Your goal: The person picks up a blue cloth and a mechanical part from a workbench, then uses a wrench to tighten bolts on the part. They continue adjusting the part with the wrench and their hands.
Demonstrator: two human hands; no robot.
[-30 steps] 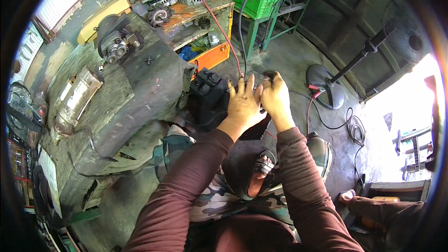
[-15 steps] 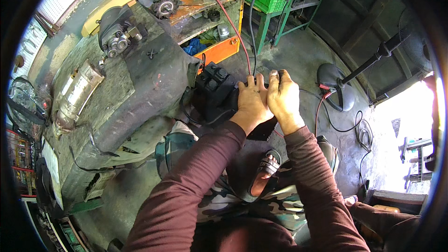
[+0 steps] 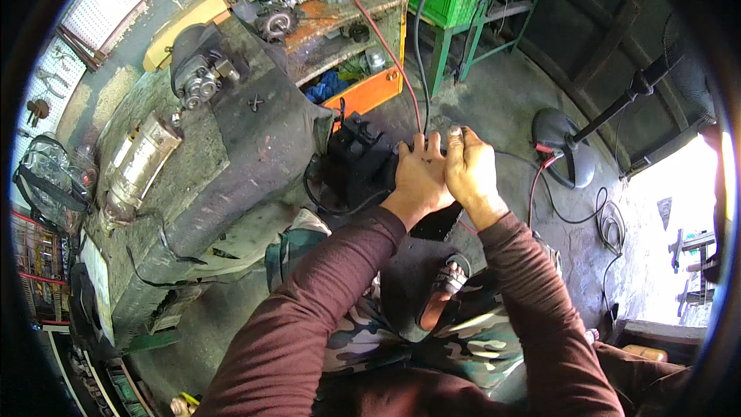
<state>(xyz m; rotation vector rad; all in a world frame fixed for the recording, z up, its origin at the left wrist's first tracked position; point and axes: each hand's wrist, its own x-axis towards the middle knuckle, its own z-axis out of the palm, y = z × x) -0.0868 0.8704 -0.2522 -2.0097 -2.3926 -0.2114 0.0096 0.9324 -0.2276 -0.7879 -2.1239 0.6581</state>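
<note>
My left hand [image 3: 421,179] and my right hand [image 3: 472,175] are side by side and touching, over a black box-like object [image 3: 437,225]. The fingers of both hands curl down at the far side, and whatever they grip is hidden under them. My right thumb lies along the top of that hand. Left of my hands is a black machine part [image 3: 359,150] with a dark cable looping round its near side. Just behind my fingers, a red cable [image 3: 409,96] and a black cable [image 3: 421,54] come down from above.
A workbench [image 3: 255,154] on the left carries a metal cylinder [image 3: 144,162] and a starter-like motor [image 3: 202,85]. Behind stand an orange-fronted cabinet [image 3: 367,96] and a green crate [image 3: 455,1]. At right, a red clamp [image 3: 546,161] lies by a round fan base [image 3: 567,147]; loose black cable [image 3: 611,232] coils nearby.
The whole view has shifted a little, so the bench and floor things sit slightly lower and further right. My hands stay together in nearly the same pose.
</note>
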